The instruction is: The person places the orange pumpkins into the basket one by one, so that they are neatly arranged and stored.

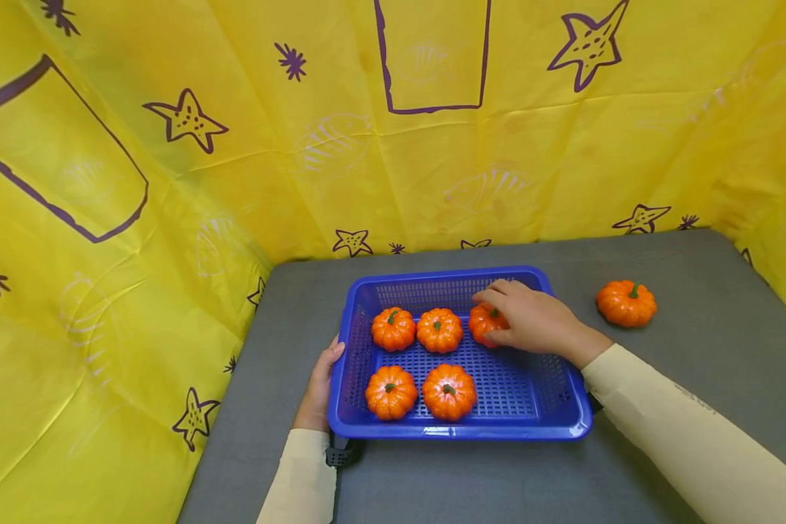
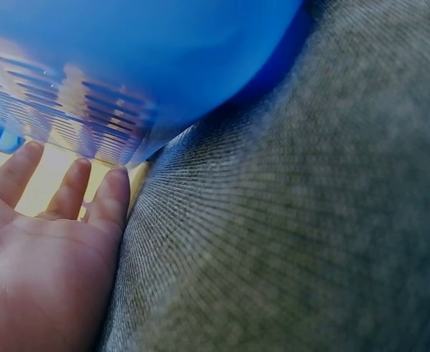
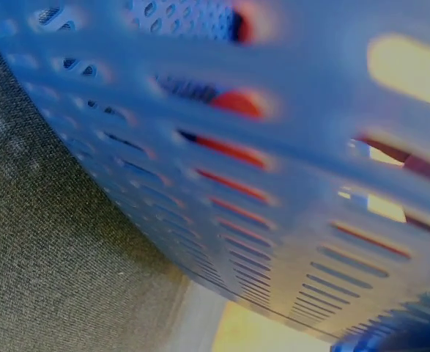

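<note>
A blue plastic basket [image 1: 461, 432] with slotted walls stands on the grey table. Inside it, my right hand [image 1: 533, 319] holds a small orange pumpkin [image 1: 481, 325] with a green stem, thumb on the near side and fingers over the far side. Two pumpkins [image 1: 439, 330] sit left of it in the back row, two more [image 1: 449, 392] in the front row. My left hand [image 1: 317, 389] rests against the basket's left side, thumb at the rim. In the left wrist view its fairly straight fingers [image 2: 72, 187] touch the slotted wall from outside. The right wrist view shows mostly basket wall [image 3: 295, 169], hiding the right hand.
Another orange pumpkin [image 1: 626, 303] lies on the grey table [image 1: 688, 291], right of the basket. Yellow cloth [image 1: 406, 182] with starfish and fish drawings hangs behind and along the sides. A black strap piece [image 1: 342, 456] is at the left wrist.
</note>
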Demonstrator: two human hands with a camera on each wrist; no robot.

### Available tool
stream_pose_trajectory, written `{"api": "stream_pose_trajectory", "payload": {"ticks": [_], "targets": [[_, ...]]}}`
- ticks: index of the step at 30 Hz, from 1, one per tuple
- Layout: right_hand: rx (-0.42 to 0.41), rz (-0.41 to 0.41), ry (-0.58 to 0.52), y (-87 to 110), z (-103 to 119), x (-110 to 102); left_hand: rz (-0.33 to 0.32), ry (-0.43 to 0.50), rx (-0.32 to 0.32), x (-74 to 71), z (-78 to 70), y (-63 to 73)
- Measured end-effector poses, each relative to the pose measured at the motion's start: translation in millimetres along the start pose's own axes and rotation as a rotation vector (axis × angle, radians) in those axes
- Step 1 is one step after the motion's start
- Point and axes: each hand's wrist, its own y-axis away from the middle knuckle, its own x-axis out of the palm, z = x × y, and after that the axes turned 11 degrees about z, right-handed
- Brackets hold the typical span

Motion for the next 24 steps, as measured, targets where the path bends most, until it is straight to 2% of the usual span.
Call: {"api": "stream_pose_trajectory", "payload": {"ticks": [8,17,24], "targets": [[-0.045,-0.091,-0.144,4.4,-5,-2,-0.003,0.000,-0.012,1.5,-0.7,0.2],[-0.112,-0.212,-0.392,8.4,-15,0,-0.021,0.003,-0.024,1.6,-0.7,2.4],[-0.161,-0.370,-0.433,12.0,-19,3,-0.027,0.012,-0.031,1.5,-1.3,2.7]]}}
